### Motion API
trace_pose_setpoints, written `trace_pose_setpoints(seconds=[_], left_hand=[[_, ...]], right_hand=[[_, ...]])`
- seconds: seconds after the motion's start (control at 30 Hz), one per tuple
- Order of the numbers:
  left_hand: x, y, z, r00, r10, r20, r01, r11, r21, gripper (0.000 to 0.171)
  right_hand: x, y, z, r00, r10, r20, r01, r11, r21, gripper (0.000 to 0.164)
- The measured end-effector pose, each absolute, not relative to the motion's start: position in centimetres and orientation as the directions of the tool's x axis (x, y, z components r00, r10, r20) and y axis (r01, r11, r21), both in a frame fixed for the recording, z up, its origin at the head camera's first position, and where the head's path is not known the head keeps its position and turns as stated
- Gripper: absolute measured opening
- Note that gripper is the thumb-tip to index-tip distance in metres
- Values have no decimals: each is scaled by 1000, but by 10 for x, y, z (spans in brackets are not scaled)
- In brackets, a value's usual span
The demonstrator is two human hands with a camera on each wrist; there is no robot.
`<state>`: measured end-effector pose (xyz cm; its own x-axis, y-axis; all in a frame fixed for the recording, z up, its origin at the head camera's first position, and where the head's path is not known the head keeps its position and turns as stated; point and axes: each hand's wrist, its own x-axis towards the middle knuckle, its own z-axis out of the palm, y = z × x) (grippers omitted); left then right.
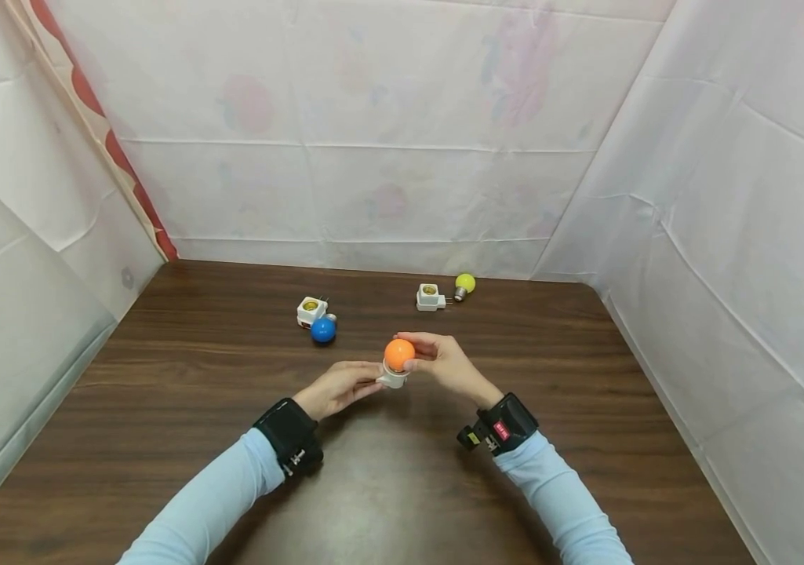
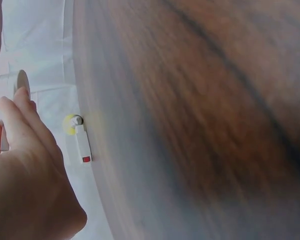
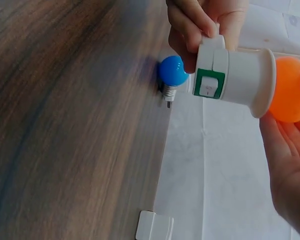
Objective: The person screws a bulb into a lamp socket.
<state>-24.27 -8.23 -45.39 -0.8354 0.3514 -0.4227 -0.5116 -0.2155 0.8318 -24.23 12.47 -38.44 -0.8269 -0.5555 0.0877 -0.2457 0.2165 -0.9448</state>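
The orange bulb (image 1: 399, 355) sits at the mouth of the socket (image 1: 394, 380), the right hand (image 1: 448, 366) curled lightly round it; the left hand (image 1: 339, 387) pinches the socket's base. A slack pinch could let the socket twist.

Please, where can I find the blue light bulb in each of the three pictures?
Head: blue light bulb, left of centre, slightly below mid-height.
Left wrist: not in this picture.
Right wrist: upper part, slightly right of centre.
Shared landmark: white lamp socket gripped by the left hand.
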Motion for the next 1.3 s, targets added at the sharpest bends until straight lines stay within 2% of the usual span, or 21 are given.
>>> trace_pose_setpoints(seconds=[0.23,0.53,0.8,1.03,1.3], left_hand=[[-242,-81,-457,-837,334,-434,-525,-263,809,42],[-242,-80,-459,-833,331,-443,-535,-279,798,41],[-239,-81,-458,-831,345,-435,-531,-264,805,40],[-238,-84,-458,-825,357,-439,-529,-212,822,41],[-237,-86,-458,-811,394,-433,-534,-194,823,44]], right_hand=[[-236,119,-386,-911,-406,71,-182,243,-953,46],[-232,116,-393,-943,-322,86,-174,256,-951,49],[-229,118,-391,-926,-363,106,-200,233,-952,49],[-241,128,-406,-869,-483,106,-203,154,-967,52],[-248,131,-417,-817,-566,107,-240,165,-957,53]])
